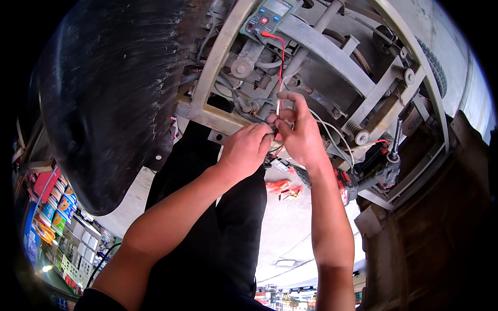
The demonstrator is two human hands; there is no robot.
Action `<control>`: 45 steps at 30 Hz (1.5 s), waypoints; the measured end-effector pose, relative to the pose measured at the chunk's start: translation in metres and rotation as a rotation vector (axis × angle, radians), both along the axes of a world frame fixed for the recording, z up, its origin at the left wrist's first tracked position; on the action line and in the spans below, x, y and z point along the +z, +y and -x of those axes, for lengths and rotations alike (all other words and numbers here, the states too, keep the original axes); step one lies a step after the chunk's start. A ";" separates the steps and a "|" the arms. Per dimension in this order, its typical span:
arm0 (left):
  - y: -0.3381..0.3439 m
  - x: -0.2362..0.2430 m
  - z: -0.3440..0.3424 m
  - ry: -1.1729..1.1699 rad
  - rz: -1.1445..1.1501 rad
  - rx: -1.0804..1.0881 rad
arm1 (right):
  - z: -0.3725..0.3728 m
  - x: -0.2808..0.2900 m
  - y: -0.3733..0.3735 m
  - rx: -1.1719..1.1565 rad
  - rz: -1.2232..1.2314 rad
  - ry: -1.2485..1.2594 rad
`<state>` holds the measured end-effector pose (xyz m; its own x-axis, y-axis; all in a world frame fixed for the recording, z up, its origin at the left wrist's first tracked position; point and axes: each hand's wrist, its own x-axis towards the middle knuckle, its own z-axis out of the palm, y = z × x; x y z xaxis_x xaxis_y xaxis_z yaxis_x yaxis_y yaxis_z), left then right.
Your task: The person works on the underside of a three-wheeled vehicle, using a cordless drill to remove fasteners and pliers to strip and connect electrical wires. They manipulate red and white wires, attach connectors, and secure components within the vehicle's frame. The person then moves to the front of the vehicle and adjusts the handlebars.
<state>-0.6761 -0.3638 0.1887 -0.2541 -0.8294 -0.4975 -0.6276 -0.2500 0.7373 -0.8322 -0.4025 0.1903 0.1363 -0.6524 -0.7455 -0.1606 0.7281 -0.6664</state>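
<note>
My left hand [245, 147] is pinched at the frame rail beside my right hand, on something small that its fingers hide. My right hand [300, 132] grips a thin white-and-red lead [278, 106], index finger curled near its upper part. A green-grey multimeter [262, 23] rests on the metal frame [210, 78] above, with a red cable [281, 54] running down toward my hands. Loose grey and white wires [332, 129] hang to the right. Whether the lead's tip touches anything is hidden by my fingers.
A black moulded panel [104, 83] fills the left. A red-and-black power tool [347, 184] sits at right under two springs [358, 132]. Red scraps [282, 189] lie on the pale floor [282, 241] below. Shelved colourful packages [59, 202] are at far left. A tyre [436, 67] is upper right.
</note>
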 end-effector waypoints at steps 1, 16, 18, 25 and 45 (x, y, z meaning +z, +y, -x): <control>0.000 0.000 0.001 0.003 0.004 0.027 | -0.001 0.001 0.001 -0.008 0.014 0.025; -0.003 -0.007 0.016 0.025 -0.298 0.388 | 0.003 -0.013 0.018 0.034 0.048 0.091; -0.001 -0.012 0.017 0.014 -0.243 0.375 | 0.003 -0.014 0.020 -0.022 0.029 0.080; 0.008 -0.026 0.015 -0.060 -0.080 0.286 | 0.004 -0.020 0.025 -0.032 0.115 0.013; 0.021 -0.041 0.045 -0.146 0.014 0.220 | 0.027 -0.037 0.031 -0.066 -0.043 -0.117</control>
